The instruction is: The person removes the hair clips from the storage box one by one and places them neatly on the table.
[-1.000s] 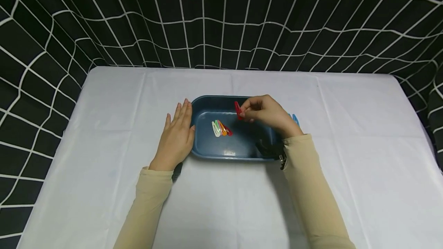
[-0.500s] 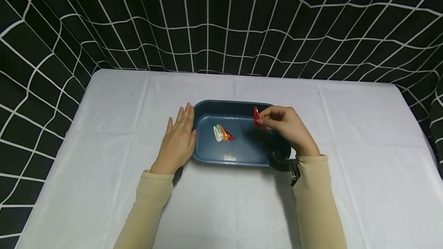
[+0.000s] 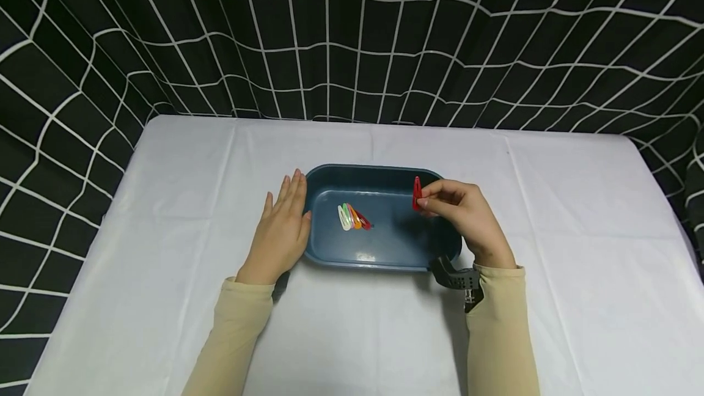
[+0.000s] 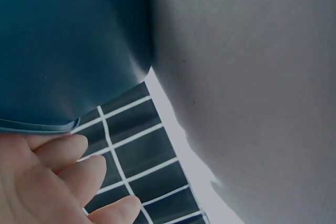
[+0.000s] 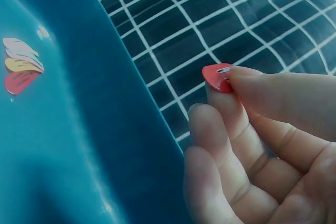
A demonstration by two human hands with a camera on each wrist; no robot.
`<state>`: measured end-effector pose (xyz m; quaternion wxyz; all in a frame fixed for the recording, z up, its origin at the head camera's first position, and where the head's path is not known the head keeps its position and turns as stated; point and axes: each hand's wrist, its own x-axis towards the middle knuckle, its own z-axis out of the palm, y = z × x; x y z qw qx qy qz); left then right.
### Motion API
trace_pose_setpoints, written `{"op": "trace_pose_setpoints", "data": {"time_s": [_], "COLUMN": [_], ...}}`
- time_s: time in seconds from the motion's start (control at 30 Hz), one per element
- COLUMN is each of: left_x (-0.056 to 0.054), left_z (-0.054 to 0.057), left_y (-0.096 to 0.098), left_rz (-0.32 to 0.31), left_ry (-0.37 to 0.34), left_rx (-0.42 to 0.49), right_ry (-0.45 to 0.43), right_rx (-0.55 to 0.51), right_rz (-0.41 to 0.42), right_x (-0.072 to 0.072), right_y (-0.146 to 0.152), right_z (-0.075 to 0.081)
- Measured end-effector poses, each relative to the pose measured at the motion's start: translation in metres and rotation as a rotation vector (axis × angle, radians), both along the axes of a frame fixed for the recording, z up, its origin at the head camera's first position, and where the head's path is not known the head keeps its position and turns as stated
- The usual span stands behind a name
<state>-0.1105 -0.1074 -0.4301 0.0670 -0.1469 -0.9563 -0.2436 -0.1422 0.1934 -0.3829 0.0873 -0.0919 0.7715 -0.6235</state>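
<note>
A blue rectangular tub point(image 3: 396, 243) with rounded corners stands in the middle of the table. My left hand point(image 3: 276, 231) lies against its left end, fingers straight; in the left wrist view, the fingertips point(image 4: 86, 174) show beside the tub's rim. My right hand point(image 3: 464, 216), over the tub's right end, pinches a red snap hair clip point(image 3: 417, 193) between thumb and fingers, raised above the floor of the tub. In the right wrist view the clip point(image 5: 216, 77) stands out from the fingertips. Several overlapping hair clips point(image 3: 353, 217), white, green, orange and red among them, lie fanned inside the tub.
A white cloth covers the table point(image 3: 181, 298). Black fabric with a white net point(image 3: 352, 47) rises behind the table's far edge and along both sides. A black strap point(image 3: 453, 275) hangs at my right wrist, near the tub's front right corner.
My right hand has moved rightward with the red hair clip, from mid-tub to its right end. A blue item seen earlier beside the right wrist no longer shows. My left hand stays at the tub.
</note>
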Motion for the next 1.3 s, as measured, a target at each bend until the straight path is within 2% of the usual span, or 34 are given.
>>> {"op": "trace_pose_setpoints", "data": {"time_s": [0.27,0.67,0.93,1.3], "left_x": [0.002,0.001,0.002,0.003], "left_z": [0.003,0.004,0.005,0.004], "left_y": [-0.002,-0.002,0.000,0.001], "left_rz": [0.011,0.007,0.004,-0.002], "left_ry": [-0.018,-0.004,-0.015,-0.015], "left_rx": [0.008,0.008,0.020,0.012], "right_ry": [-0.005,0.005,-0.003,-0.030], "right_rx": [-0.071,-0.137,-0.210,-0.247], "right_rz": [-0.011,-0.019,-0.024,-0.061], "right_x": [-0.002,-0.001,0.001,0.003], "right_y": [0.001,0.007,0.018,0.032], "right_z": [-0.001,-0.002,-0.001,-0.003]}}
